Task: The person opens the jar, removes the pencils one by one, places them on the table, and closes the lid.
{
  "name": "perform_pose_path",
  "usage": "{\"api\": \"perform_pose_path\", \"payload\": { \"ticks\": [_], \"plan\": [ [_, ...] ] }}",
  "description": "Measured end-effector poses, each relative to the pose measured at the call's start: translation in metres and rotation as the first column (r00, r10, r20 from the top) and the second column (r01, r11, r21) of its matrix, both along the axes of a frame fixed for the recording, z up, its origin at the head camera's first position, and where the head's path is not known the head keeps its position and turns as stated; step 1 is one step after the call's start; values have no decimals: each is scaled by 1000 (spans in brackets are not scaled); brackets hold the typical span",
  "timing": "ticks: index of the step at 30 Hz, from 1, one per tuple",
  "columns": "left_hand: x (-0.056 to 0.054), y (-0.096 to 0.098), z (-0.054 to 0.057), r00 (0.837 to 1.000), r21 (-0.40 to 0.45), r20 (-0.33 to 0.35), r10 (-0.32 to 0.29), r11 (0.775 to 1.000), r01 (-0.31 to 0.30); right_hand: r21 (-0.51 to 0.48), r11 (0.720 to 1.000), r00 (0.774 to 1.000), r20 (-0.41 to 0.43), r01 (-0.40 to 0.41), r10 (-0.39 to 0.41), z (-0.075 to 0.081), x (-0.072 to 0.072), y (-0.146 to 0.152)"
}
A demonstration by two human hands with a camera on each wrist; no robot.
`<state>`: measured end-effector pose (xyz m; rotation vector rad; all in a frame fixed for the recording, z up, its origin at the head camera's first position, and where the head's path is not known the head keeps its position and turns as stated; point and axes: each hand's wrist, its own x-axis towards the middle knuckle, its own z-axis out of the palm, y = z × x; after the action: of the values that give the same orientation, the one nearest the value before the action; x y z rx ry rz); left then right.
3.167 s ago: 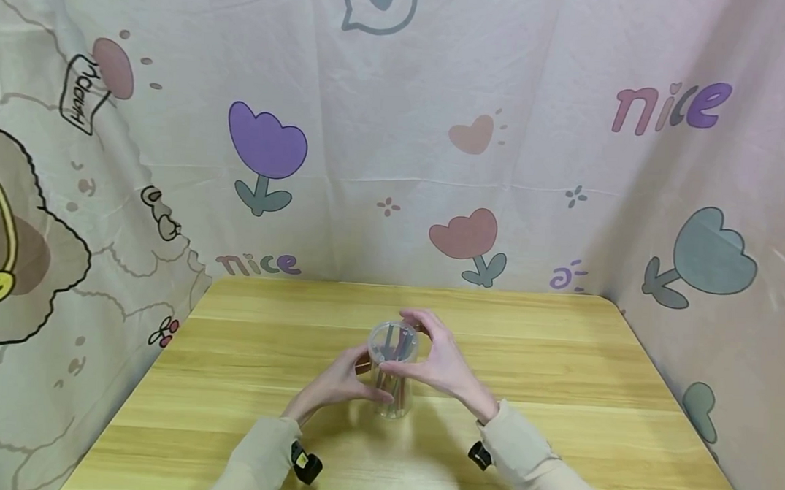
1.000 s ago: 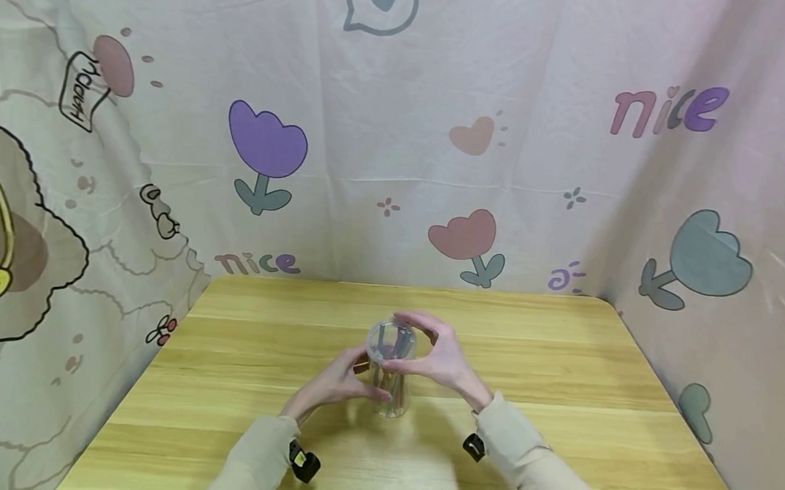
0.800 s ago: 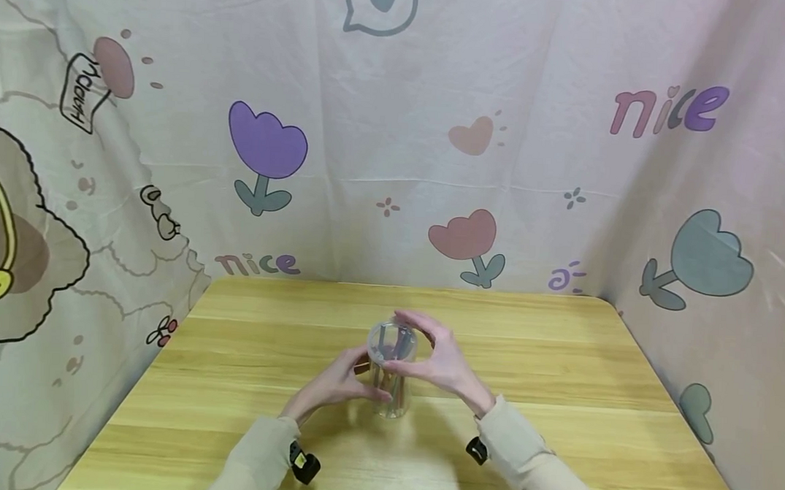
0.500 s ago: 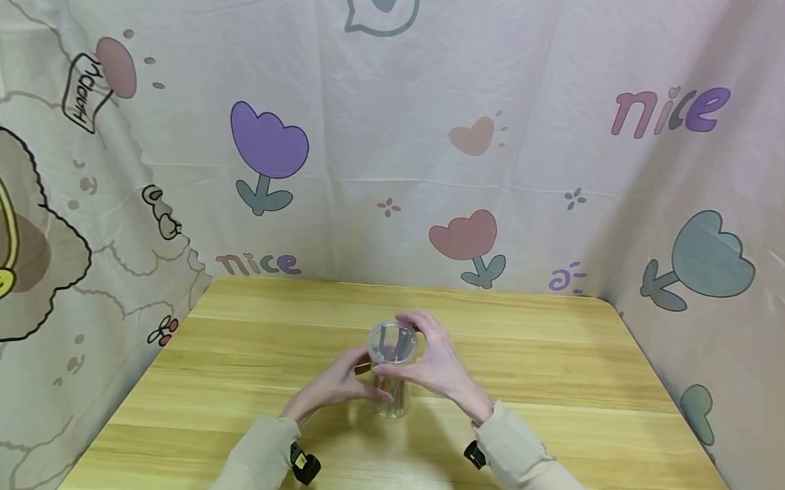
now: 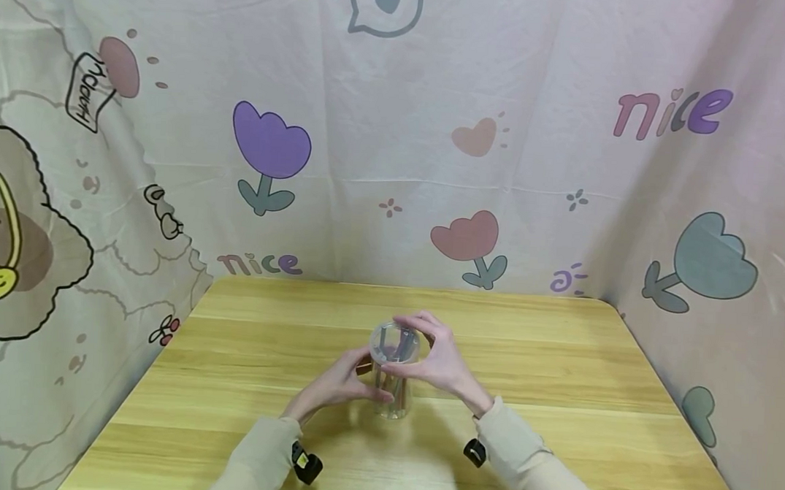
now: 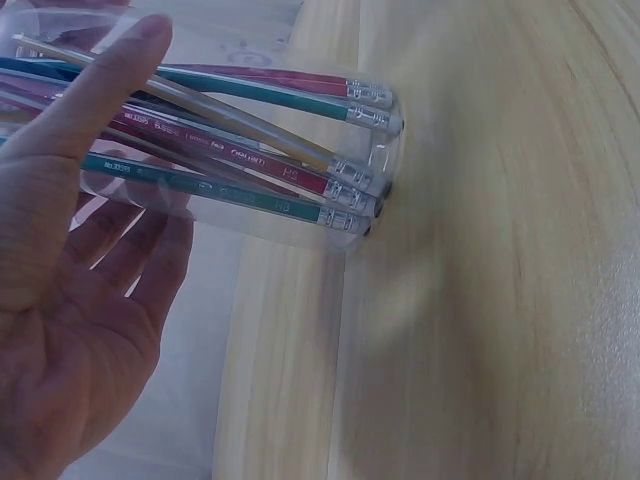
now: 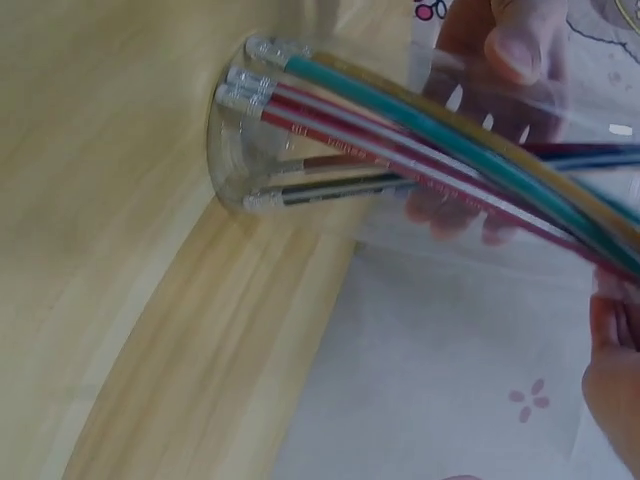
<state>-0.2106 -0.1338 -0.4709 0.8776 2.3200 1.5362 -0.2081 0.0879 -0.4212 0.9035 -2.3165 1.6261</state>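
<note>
A clear plastic jar [image 5: 393, 406] stands upright on the table in the head view. Inside lean several pencils [image 6: 270, 150], red, green and brown, their white erasers down at the jar's bottom. My left hand [image 5: 337, 381] grips the jar's side, thumb in front and fingers behind, as the left wrist view also shows. Across the jar's top is a round see-through lid [image 5: 393, 344]. With thumb in front and fingers at the back, my right hand [image 5: 441, 360] holds the lid by its edge. In the right wrist view only a part of that hand shows, at the right border.
The light wood table [image 5: 243, 355] runs back to a patterned cloth [image 5: 384, 128] hanging behind and at both sides. Black wrist cameras [image 5: 307, 466] sit below the beige sleeves [image 5: 252, 454].
The right hand's thumb and fingers have shifted back and forth along the lid's edge, with the wrist turning slightly. The left hand and the jar stay in place.
</note>
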Motion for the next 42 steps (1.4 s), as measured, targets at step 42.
{"api": "perform_pose_path", "payload": {
  "ticks": [42],
  "plan": [
    [0,0,0,1000,4,-4,-13,1000,13,55,993,993,50,-107,104,8,2,8]
  ]
}}
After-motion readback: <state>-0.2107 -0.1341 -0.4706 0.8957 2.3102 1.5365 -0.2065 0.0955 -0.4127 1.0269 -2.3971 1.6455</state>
